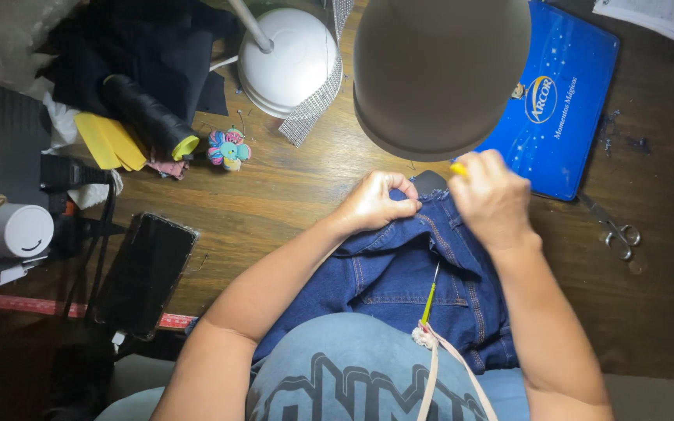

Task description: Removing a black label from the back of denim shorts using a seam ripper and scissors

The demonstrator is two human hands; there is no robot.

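Note:
A pair of dark blue jeans [407, 273] lies bunched on the wooden table in front of me, reaching down to my lap. My left hand [376, 201] pinches the top edge of the denim with its fingers closed on the cloth. My right hand [491, 196] is closed on a small yellow-handled tool [459, 168] right at the same frayed edge, just right of the left hand. A thin yellow-handled tool [430, 296] lies on the denim near my belly.
A lamp shade [440, 70] hangs over the work and hides the table behind it. A blue tin lid [563, 109] lies at right, scissors [614, 230] beside it. A black phone [143, 273], a black thread cone [148, 117] and a colourful pincushion [228, 148] sit at left.

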